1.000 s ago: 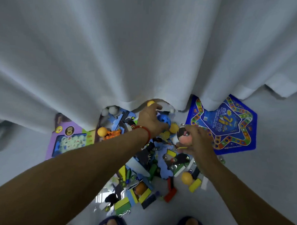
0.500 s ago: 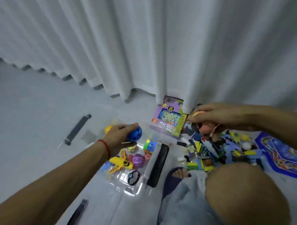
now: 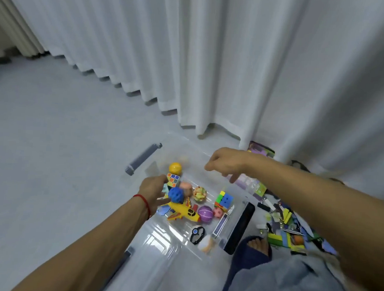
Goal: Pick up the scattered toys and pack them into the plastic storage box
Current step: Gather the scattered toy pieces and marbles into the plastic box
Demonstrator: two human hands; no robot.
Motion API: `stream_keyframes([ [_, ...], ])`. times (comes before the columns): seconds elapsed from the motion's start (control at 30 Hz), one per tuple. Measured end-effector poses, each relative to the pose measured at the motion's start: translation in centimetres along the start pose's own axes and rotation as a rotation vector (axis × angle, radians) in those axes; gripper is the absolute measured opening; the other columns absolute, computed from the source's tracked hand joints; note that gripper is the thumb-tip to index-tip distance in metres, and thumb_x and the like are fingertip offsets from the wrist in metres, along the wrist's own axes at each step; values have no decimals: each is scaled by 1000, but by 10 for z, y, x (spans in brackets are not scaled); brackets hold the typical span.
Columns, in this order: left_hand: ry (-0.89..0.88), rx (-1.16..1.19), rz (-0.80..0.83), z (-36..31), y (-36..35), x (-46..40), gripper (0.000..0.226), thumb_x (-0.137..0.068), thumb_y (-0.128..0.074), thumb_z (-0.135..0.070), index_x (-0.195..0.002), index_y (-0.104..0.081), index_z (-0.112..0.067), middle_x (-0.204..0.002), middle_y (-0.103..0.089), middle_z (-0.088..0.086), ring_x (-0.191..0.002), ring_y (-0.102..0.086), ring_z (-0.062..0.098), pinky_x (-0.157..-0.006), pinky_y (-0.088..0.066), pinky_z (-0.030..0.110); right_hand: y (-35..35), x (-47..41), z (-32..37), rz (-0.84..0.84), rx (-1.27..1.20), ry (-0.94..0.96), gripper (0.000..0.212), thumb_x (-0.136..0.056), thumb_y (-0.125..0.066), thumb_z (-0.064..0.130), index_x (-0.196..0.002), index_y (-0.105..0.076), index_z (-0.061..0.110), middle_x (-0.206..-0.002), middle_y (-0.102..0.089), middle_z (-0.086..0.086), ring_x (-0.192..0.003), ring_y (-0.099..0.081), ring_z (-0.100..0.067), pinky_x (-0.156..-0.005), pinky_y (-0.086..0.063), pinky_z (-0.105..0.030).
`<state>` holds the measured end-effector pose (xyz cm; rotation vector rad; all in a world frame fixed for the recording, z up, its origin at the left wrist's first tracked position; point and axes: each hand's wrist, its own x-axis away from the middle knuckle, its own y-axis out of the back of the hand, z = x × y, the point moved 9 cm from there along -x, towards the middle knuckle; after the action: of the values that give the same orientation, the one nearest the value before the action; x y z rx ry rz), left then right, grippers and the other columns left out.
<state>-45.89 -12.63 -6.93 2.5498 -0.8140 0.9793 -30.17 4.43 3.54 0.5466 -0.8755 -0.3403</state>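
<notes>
Drop-off step, both hands over clear plastic storage box (image 3: 152, 236) on floor. Left hand (image 3: 152, 191) low inside box, fingers spread loose, blue ball (image 3: 176, 194) right at fingertips atop yellow plane (image 3: 184, 210), looks just let go, though contact hard to tell. Right hand (image 3: 224, 163) hovers above far rim, fingers curled down, nothing visible in them. Box part full: cubes, balls. Big toy pile (image 3: 284, 224) on floor right of box, by slipper. Next move calls for swinging back right, grabbing more.
</notes>
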Motion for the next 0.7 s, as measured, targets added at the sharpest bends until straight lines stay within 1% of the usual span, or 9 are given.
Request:
stream_keyframes([
  [0.13, -161, -121, 96, -15, -45, 17, 13, -92, -54, -12, -98, -63, -5, -93, -55, 14, -78, -55, 28, -63, -57, 37, 46, 40, -59, -72, 76, -19, 32, -94, -60, 38, -117, -62, 16, -115, -59, -4, -99, -62, -20, -75, -61, -36],
  [0.17, -212, -145, 117, -20, -61, 26, 13, -93, -53, -10, -99, -63, -6, -94, -55, 14, -78, -56, 28, -64, -58, 38, 60, 53, -79, -105, 72, -39, 31, -94, -59, 39, -116, -62, 16, -115, -60, -4, -99, -63, -20, -75, -61, -37],
  [0.27, -376, -211, 234, -28, -126, 61, 19, -93, -52, -5, -107, -64, -7, -97, -60, 12, -82, -59, 24, -77, -60, 42, 97, 99, -149, -189, 56, -136, 32, -97, -56, 40, -116, -63, 15, -114, -63, -8, -99, -65, -25, -78, -61, -40],
  [0.37, -475, -298, 380, -20, -198, 95, 20, -92, -52, -5, -103, -67, -12, -96, -66, 8, -81, -61, 20, -73, -59, 36, 117, 138, -228, -268, -8, -260, 30, -98, -55, 35, -117, -62, 13, -114, -62, -13, -97, -65, -25, -76, -59, -38],
  [0.47, -513, -394, 491, 0, -267, 115, 19, -88, -54, -5, -95, -69, -16, -94, -69, 7, -78, -63, 20, -72, -59, 38, 112, 159, -306, -304, -101, -350, 26, -97, -57, 34, -111, -63, 11, -111, -63, -19, -91, -66, -27, -72, -58, -40],
  [0.53, -507, -487, 559, 19, -309, 115, 17, -87, -57, -4, -92, -68, -15, -90, -67, 6, -77, -63, 22, -69, -59, 37, 96, 162, -353, -264, -123, -395, 27, -97, -58, 34, -112, -63, 12, -113, -62, -14, -93, -67, -26, -74, -60, -42],
  [0.6, -463, -611, 625, 45, -345, 105, 15, -87, -58, -3, -96, -66, -11, -88, -67, 6, -75, -64, 22, -57, -55, 29, 70, 156, -392, -141, -122, -431, 32, -95, -59, 40, -119, -60, 19, -121, -60, -8, -98, -65, -23, -80, -60, -40],
  [0.63, -436, -682, 645, 59, -359, 98, 16, -88, -58, -4, -100, -65, -10, -88, -67, 6, -75, -65, 21, -55, -54, 26, 59, 149, -409, -92, -95, -439, 38, -94, -60, 43, -126, -57, 22, -127, -57, -5, -103, -63, -22, -85, -57, -37],
  [0.7, -415, -812, 643, 86, -383, 77, 17, -87, -60, -7, -103, -64, -12, -90, -67, 4, -83, -67, 21, -66, -57, 31, 41, 129, -437, -79, -21, -435, 51, -93, -60, 45, -138, -49, 24, -137, -53, -4, -114, -57, -22, -90, -47, -30],
])
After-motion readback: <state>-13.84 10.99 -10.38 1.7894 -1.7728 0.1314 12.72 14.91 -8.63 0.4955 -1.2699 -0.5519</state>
